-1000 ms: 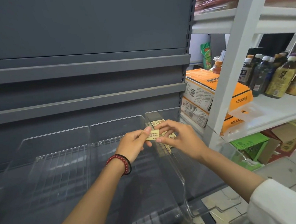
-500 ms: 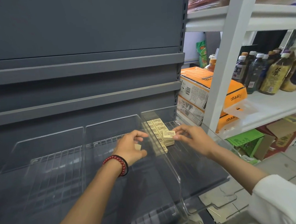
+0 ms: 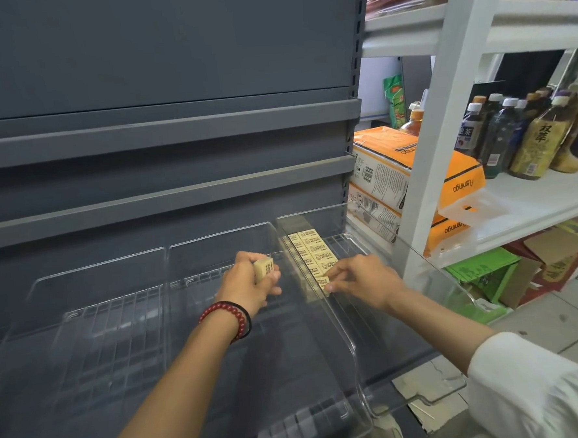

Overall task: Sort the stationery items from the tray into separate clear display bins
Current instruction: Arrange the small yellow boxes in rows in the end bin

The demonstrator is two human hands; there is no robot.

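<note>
Light, stiff and likely slick-sleeved, these cream rectangular erasers [image 3: 311, 251] suit a pinch across the long sides: the right hand [image 3: 364, 279] pinches one at the row's near end inside the rightmost clear plastic bin [image 3: 314, 214], the left hand [image 3: 246, 284] grips another just left of it.

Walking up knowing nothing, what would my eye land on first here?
At centre, the right hand pinches an eraser at the near end of eraser rows in the rightmost clear bin; the left hand grips a spare eraser. Drink bottles crowd the white shelf at right.
</note>
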